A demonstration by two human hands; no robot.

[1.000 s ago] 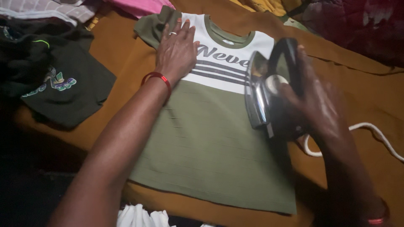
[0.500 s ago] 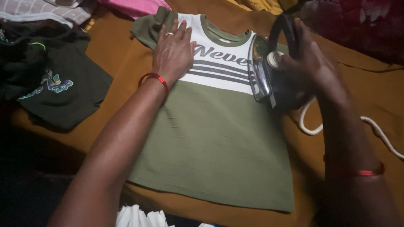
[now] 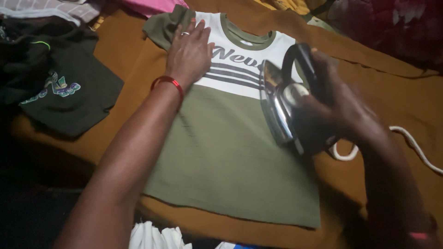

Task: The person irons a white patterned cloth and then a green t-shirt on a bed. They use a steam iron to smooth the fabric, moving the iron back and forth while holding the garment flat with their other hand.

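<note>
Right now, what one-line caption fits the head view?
Left hand presses an olive and white T-shirt flat on a brown cloth while the right hand grips an iron.

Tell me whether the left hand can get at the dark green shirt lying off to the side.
Probably yes. The left hand lies flat on the olive and white shirt, holding nothing, and only bare brown cloth separates it from the dark green shirt. The right hand is busy with the iron.

Setting: a home, laundry-ironing area. Indicators: a brown cloth point(image 3: 392, 92) spread as the pressing surface, a clothes iron point(image 3: 286, 106) with white cord point(image 3: 415, 143), and loose garments around it, including a dark printed shirt point(image 3: 64, 97), pink fabric point(image 3: 152, 5) and a dark red quilt point(image 3: 392, 27).
</note>
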